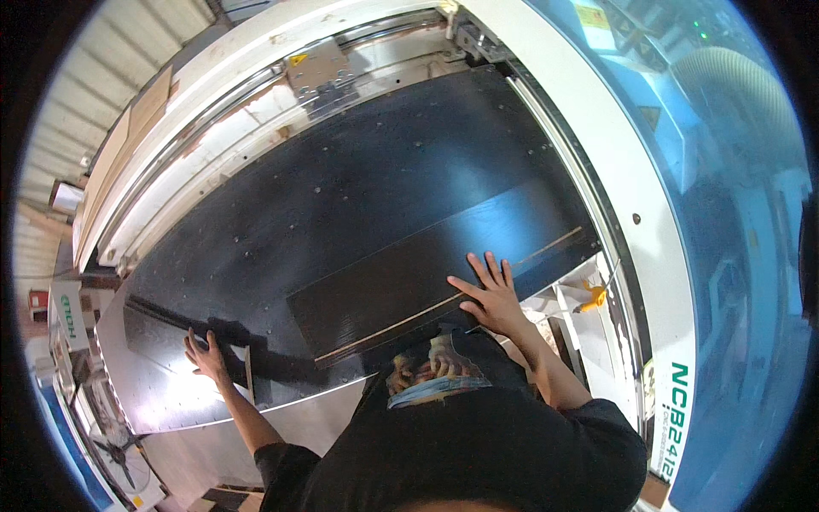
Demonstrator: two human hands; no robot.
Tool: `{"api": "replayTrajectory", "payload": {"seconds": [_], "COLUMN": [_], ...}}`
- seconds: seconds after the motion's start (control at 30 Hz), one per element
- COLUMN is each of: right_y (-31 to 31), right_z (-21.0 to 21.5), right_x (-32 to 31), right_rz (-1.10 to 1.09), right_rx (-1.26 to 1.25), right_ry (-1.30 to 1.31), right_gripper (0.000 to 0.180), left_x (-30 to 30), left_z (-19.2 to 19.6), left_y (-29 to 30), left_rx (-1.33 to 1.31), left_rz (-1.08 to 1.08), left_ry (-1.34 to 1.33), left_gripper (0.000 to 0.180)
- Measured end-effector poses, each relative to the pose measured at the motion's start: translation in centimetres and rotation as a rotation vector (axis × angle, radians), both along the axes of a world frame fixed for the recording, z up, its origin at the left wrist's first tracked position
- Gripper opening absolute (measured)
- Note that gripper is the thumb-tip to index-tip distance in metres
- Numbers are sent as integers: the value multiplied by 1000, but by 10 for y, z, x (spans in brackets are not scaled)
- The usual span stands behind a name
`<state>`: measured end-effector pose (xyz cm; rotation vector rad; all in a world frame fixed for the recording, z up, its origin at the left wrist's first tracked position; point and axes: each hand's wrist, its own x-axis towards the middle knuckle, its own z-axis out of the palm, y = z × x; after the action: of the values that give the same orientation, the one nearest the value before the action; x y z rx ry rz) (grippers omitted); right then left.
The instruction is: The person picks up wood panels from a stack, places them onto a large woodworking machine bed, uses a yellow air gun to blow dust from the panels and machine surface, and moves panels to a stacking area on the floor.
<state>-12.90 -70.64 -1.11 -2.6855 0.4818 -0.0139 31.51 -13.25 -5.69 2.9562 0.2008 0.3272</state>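
A long dark wood-grain board [375,294] lies on the black machine bed [281,205], its near edge showing as a thin pale strip. My right hand [495,299] rests at that near edge with its fingers spread over the board. Further left, a smaller dark panel [158,337] lies on the bed, catching a bright glare. My left hand [205,357] is at this panel, fingers apart and pointing away from me. Neither hand grips anything. Whether the left palm touches the panel I cannot tell.
A white machine frame [636,218] with a metal rail curves around the far and right sides. Past it stands a blue machine cover [734,282]. A yellow fitting [595,296] sits by the bed's right near corner. At the lower left is a fan [124,456].
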Motion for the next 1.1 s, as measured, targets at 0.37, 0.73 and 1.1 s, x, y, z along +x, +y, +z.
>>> {"api": "replayTrajectory", "payload": {"seconds": [0.37,0.73,1.1], "right_y": [-88,-233,-298], "right_z": [-11,-23,-53], "right_x": [130,244,264], "right_rz": [13,-253,-446], "right_rx": [-34,-112,-232], "right_ry": [-106,-71,-374], "right_gripper": [54,64,72], "left_x": [-107,-21,19], "left_z": [74,30,2], "left_y": [-334,-425,-493], "left_rx": [-84,-109,-246], "left_rz": [-981,-679,-910], "left_ry": [324,226,-42], "left_gripper": [62,76,56]}}
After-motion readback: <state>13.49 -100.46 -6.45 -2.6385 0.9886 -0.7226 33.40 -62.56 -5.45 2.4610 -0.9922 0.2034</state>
